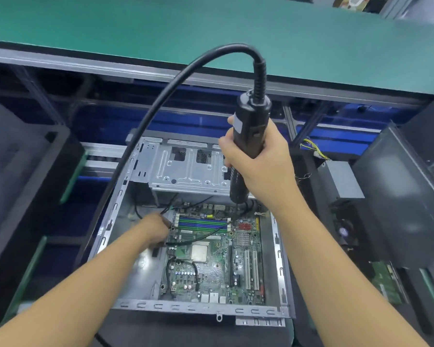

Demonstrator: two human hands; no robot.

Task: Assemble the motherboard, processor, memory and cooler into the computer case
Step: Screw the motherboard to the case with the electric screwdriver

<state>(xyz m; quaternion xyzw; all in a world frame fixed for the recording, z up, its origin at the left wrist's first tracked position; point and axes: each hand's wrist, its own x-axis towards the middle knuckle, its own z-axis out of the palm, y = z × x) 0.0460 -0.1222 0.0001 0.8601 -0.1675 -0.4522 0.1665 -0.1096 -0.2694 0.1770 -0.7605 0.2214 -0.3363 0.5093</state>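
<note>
Inside the case (pixel 201 311) the motherboard (pixel 211 271) lies flat, processor (pixel 199 252) seated. Left hand (pixel 156 229) reaches toward the case's left wall, its fingers hidden, grip unclear. Above the case's far end, right hand (pixel 258 161) fingers clasp an upright screwdriver (pixel 251 121); beyond, a green bench (pixel 161 28).

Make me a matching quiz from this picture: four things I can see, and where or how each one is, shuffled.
Things:
1. electric screwdriver
2. motherboard
3. left hand
4. drive cage

Descriptions:
A. lies flat inside the open case
B. reaches to the board's left edge
C. gripped upright by the right hand
D. bare grey metal at the case's far end

Pairs: 1-C, 2-A, 3-B, 4-D
</note>
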